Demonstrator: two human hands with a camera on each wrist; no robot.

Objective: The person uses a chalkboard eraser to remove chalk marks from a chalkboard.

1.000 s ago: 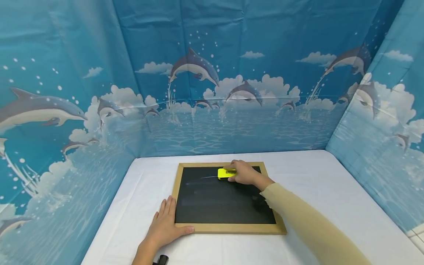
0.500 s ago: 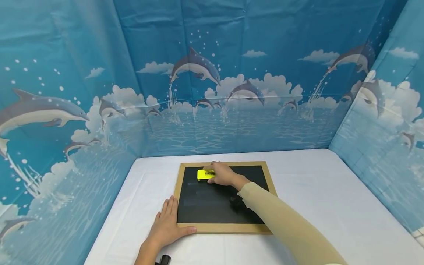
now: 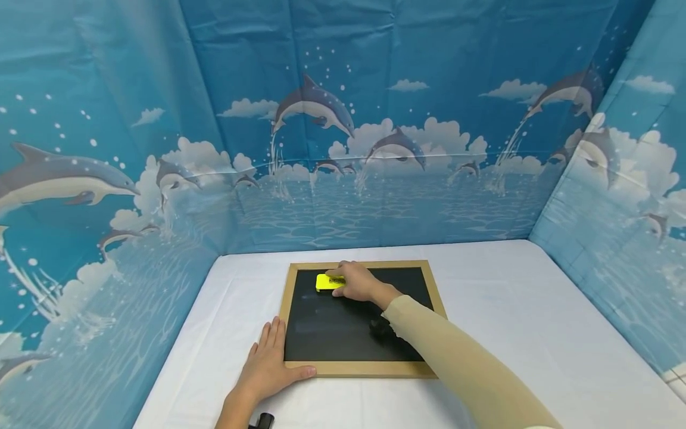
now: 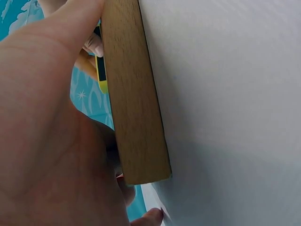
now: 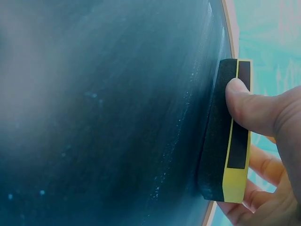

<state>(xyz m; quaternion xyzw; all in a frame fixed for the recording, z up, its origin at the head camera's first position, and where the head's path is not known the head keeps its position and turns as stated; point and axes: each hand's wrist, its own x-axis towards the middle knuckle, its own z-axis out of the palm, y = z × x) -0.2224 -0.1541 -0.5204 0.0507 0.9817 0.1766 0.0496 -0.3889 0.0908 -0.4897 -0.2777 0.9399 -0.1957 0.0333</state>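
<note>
A small blackboard [image 3: 354, 333] in a pale wooden frame [image 3: 375, 370] lies flat on a white-covered table. My right hand [image 3: 358, 282] grips a yellow and black board eraser [image 3: 324, 282] near the board's upper left. In the right wrist view, the thumb presses one long side of the eraser [image 5: 218, 136], its dark felt face against the board. Faint chalk smears and specks mark the surface. My left hand [image 3: 270, 363] rests at the lower left corner, fingers straight along the left side and thumb on the bottom edge. The left wrist view shows that wooden frame [image 4: 134, 94] close up.
The white tablecloth [image 3: 498, 310] surrounds the board. Blue curtains with dolphins [image 3: 321, 202] stand at the back and both sides. A small black object [image 3: 265, 420] is at the front edge near my left wrist.
My right hand has slid the eraser leftward along the top of the board, mostly in the first half second. The white chalk line there no longer shows. My left hand stays at the corner.
</note>
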